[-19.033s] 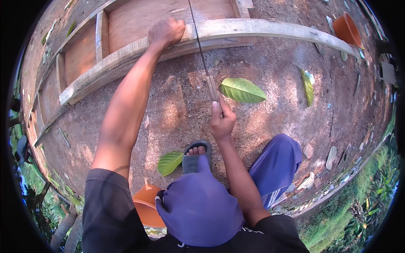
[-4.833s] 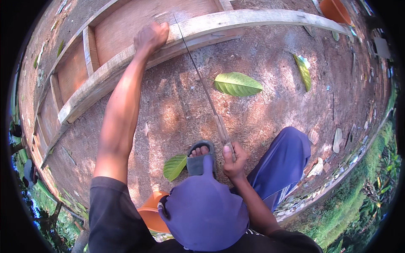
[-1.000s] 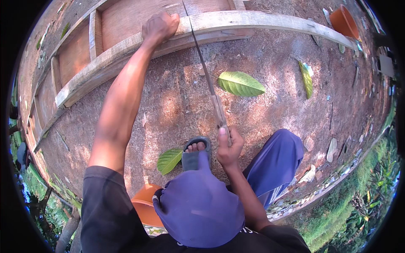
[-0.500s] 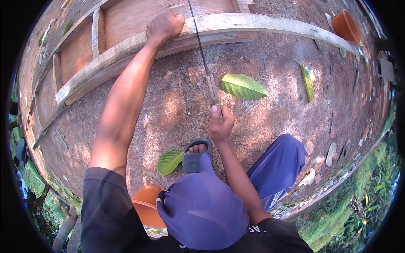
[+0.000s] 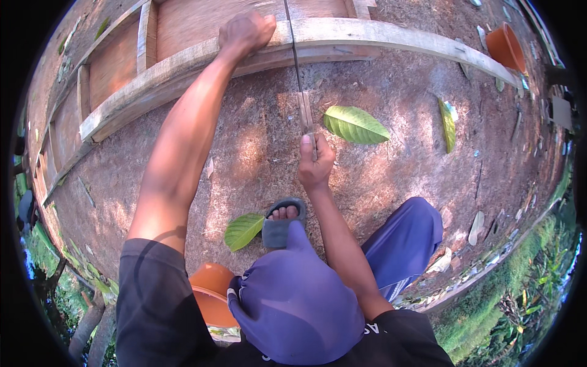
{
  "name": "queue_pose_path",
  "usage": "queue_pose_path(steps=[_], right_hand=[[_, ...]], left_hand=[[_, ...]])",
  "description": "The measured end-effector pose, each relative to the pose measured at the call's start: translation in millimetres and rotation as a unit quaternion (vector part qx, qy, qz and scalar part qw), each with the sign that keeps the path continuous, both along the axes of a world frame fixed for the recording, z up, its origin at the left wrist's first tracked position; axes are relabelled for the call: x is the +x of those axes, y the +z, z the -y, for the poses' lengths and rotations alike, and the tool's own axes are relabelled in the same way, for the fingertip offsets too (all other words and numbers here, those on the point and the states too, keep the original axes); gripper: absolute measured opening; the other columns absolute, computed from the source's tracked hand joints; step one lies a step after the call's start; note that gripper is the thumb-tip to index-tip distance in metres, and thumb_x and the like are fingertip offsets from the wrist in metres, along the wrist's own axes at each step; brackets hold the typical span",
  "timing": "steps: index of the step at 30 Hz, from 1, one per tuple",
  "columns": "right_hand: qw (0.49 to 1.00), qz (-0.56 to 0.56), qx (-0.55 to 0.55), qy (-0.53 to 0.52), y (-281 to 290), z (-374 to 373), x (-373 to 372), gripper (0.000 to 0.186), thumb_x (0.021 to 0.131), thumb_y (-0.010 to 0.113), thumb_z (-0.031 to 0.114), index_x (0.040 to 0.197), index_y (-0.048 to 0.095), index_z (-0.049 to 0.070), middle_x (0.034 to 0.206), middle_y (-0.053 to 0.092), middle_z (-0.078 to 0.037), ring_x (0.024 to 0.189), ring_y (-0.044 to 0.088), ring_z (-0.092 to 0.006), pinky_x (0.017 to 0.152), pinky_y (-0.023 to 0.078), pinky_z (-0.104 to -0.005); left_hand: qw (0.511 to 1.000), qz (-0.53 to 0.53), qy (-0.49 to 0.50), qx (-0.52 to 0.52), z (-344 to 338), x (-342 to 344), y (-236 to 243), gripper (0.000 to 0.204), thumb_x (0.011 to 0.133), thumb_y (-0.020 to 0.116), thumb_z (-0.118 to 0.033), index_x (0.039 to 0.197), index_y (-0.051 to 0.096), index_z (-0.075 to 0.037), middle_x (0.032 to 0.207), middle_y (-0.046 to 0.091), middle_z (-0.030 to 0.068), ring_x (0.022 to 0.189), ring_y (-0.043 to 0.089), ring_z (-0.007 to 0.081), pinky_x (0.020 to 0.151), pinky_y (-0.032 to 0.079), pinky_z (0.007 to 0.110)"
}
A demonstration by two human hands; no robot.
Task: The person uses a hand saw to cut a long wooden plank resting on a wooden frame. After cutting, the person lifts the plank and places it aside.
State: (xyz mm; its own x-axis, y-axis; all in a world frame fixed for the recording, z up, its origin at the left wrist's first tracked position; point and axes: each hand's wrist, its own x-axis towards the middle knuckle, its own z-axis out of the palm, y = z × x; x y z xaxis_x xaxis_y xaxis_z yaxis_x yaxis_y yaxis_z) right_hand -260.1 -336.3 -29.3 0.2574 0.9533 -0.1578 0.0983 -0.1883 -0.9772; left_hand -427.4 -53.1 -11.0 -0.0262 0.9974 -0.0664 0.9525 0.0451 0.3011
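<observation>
My left hand [image 5: 246, 32] presses down on a long pale wooden beam [image 5: 391, 38] that belongs to a wooden frame lying on bare earth. My right hand [image 5: 314, 164] grips the wooden handle of a hand saw [image 5: 298, 85]. The thin dark blade runs away from me and crosses the beam just right of my left hand. My foot in a grey sandal [image 5: 281, 221] stands on the ground below the saw hand. My blue-trousered knee [image 5: 405, 240] is bent at the right.
Green leaves lie on the soil: a large one [image 5: 354, 124] beside the saw, a narrow one [image 5: 447, 124] further right, another [image 5: 243, 230] by my foot. An orange pot [image 5: 504, 44] stands at the far right, an orange bucket [image 5: 211, 293] under me. Grass borders the lower right.
Over the last second my right hand pushed the saw forward, away from my body, toward the beam. My left hand stayed on the beam.
</observation>
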Motion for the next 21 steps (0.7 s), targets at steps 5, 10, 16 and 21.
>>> queue_pose_path(steps=[5, 10, 16, 21], right_hand=[[0.997, 0.048, -0.046, 0.029, 17.3, 115.9, 29.1, 0.023, 0.099, 0.059, 0.02, 0.084, 0.059, 0.002, 0.063, 0.054, -0.001, 0.058, 0.05, -0.0085, 0.052, 0.041, -0.0304], [0.999, -0.012, -0.031, -0.021, 24.3, 87.4, 21.5, 0.023, 0.099, 0.059, 0.02, 0.086, 0.06, 0.001, 0.063, 0.054, 0.0, 0.058, 0.049, -0.0079, 0.053, 0.041, -0.0287], [0.997, -0.035, -0.064, 0.002, 32.5, 17.5, 14.1, 0.03, 0.103, 0.055, 0.026, 0.081, 0.053, 0.005, 0.064, 0.049, 0.002, 0.059, 0.043, -0.0045, 0.054, 0.037, -0.0253], [0.991, 0.041, -0.118, 0.038, 77.7, 166.5, 38.8, 0.027, 0.097, 0.061, 0.025, 0.086, 0.06, 0.001, 0.066, 0.057, -0.002, 0.062, 0.052, -0.0089, 0.057, 0.045, -0.0294]], left_hand=[[1.0, -0.002, -0.003, -0.03, 4.9, -15.6, -5.2, 0.039, 0.089, 0.037, -0.037, 0.062, 0.053, -0.013, 0.055, 0.049, -0.0013, 0.046, 0.043, 0.0173, 0.043, 0.034, 0.04], [1.0, -0.006, -0.004, -0.009, 3.5, -12.2, 4.3, 0.037, 0.088, 0.037, -0.035, 0.058, 0.047, -0.016, 0.051, 0.044, -0.0038, 0.042, 0.035, 0.0142, 0.04, 0.028, 0.037], [1.0, 0.004, -0.001, -0.015, 1.3, 2.3, 1.7, 0.049, 0.088, 0.037, -0.04, 0.067, 0.061, -0.001, 0.068, 0.066, 0.0168, 0.064, 0.061, 0.0299, 0.066, 0.047, 0.049], [0.998, 0.01, 0.027, -0.055, 5.9, -10.4, 8.5, 0.047, 0.088, 0.037, -0.04, 0.07, 0.06, -0.004, 0.067, 0.063, 0.0138, 0.065, 0.059, 0.0288, 0.066, 0.046, 0.05]])
